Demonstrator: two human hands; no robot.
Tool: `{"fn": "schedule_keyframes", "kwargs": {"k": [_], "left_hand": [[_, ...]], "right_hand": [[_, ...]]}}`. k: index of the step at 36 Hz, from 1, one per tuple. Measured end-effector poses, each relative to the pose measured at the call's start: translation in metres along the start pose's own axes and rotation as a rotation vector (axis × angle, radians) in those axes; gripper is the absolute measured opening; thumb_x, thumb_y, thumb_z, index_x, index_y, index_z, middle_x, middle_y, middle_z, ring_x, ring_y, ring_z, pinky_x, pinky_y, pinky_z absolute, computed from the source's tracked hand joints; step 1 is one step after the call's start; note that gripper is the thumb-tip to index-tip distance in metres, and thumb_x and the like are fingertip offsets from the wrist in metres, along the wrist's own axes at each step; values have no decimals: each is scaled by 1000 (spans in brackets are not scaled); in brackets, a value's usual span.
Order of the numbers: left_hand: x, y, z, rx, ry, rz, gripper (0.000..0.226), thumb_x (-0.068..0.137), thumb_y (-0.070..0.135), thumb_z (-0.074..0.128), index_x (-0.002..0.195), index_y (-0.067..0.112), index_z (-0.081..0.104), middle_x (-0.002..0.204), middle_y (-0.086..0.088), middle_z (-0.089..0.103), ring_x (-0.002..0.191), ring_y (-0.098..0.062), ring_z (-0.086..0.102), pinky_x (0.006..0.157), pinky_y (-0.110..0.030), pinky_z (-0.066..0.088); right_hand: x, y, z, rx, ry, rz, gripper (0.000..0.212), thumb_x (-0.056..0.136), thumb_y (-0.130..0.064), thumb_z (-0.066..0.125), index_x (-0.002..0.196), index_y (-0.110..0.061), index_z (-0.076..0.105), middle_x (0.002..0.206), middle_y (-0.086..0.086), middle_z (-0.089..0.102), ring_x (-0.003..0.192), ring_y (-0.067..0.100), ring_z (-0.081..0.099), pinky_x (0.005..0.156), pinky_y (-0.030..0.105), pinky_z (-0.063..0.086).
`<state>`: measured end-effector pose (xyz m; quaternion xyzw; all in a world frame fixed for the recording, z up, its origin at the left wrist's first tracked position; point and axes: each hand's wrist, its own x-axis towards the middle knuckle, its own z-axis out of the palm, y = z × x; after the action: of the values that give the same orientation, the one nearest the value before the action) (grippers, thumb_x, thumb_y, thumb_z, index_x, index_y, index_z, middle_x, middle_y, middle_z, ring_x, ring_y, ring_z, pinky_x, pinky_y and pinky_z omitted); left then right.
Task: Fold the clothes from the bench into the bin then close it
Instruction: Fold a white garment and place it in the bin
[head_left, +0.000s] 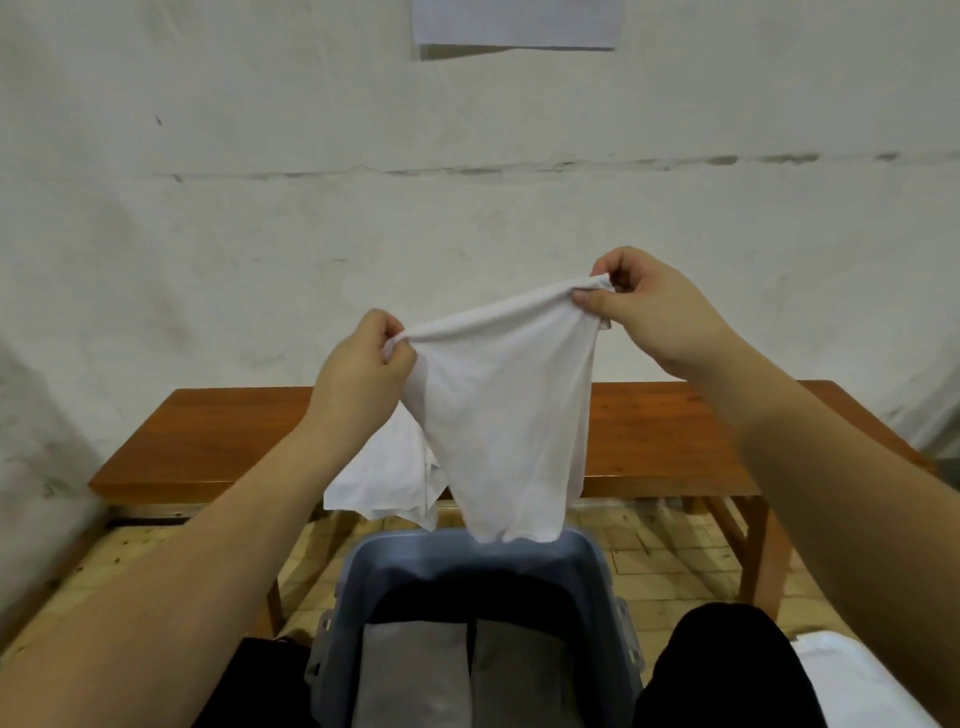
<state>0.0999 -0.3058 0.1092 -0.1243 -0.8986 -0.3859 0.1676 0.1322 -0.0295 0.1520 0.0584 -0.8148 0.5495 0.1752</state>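
I hold a white garment (506, 415) up in the air in front of the wooden bench (208, 441). My left hand (363, 364) pinches its upper left corner and my right hand (654, 306) pinches its upper right corner, a little higher. The cloth hangs down in a point, and its lower edge reaches just above the far rim of the blue-grey bin (582, 561). A lower flap of white cloth (389, 483) hangs below my left wrist, over the bench's front edge. Inside the bin lie two folded grey pieces (457, 675) side by side, with dark cloth behind them.
The bin stands on the tiled floor between my knees, in black trousers (727, 670). Something white (852, 686) lies at the lower right by my right knee. A white wall rises behind the bench, and the bench legs stand to either side of the bin.
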Motion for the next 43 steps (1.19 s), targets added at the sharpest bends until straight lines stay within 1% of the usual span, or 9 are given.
{"fn": "schedule_keyframes", "kwargs": {"k": [5,8,12,17,22,25,32,37,43], "left_hand": [[11,4,3,131,-33,148,17,103,22,36,115,14,46,77,0,54,69,-20,54,53,-29,33],[18,6,-2,182,-99,187,31,104,34,38,127,15,46,95,2,57,84,-23,54,62,-33,33],[26,8,-10,273,-225,222,46,98,40,53,139,20,43,109,8,48,94,-16,47,74,-30,33],[37,7,-22,285,-353,213,21,92,32,65,112,24,62,100,10,62,95,-16,54,69,-24,38],[47,14,-33,271,-317,192,11,95,31,61,96,22,68,92,3,63,89,-19,55,68,-28,38],[51,22,-42,-8,-172,125,13,97,32,58,90,32,69,79,7,65,68,-6,55,61,-24,39],[54,12,-38,264,-499,52,12,101,35,50,101,36,62,61,-5,68,64,-20,59,68,-33,46],[64,19,-50,250,-417,100,11,102,32,48,112,33,53,61,0,70,59,-16,62,61,-28,41],[67,22,-44,307,-462,97,12,102,34,47,102,34,60,62,-2,70,59,-16,63,64,-29,43]], "right_hand": [[0,4,-9,-67,-8,23,7,93,-20,67,100,-21,66,92,-6,67,78,10,59,78,25,46],[-1,3,-14,-114,-7,32,17,95,-23,64,111,-21,70,107,-6,70,88,6,63,80,19,50],[-2,1,-18,-136,-25,46,15,95,-23,64,105,-15,72,101,4,71,83,7,62,80,20,49],[-1,6,-21,-138,-64,79,13,94,-28,65,98,-16,70,93,2,69,82,12,63,89,33,53],[-3,5,-21,-110,-131,116,14,99,-24,59,98,-10,63,73,1,55,58,11,48,63,30,47],[1,-3,-25,52,-105,133,10,100,-21,57,93,-15,58,70,0,59,54,11,54,51,24,44],[-14,26,0,-174,-269,305,10,97,-15,61,97,-16,51,78,10,62,51,10,64,43,22,45],[-8,33,-10,-22,-142,279,21,95,-16,65,88,-19,46,76,10,61,54,15,65,52,31,45],[-10,30,-8,-188,-178,233,21,96,-17,63,115,-26,63,92,-1,70,68,10,72,65,30,55]]}}
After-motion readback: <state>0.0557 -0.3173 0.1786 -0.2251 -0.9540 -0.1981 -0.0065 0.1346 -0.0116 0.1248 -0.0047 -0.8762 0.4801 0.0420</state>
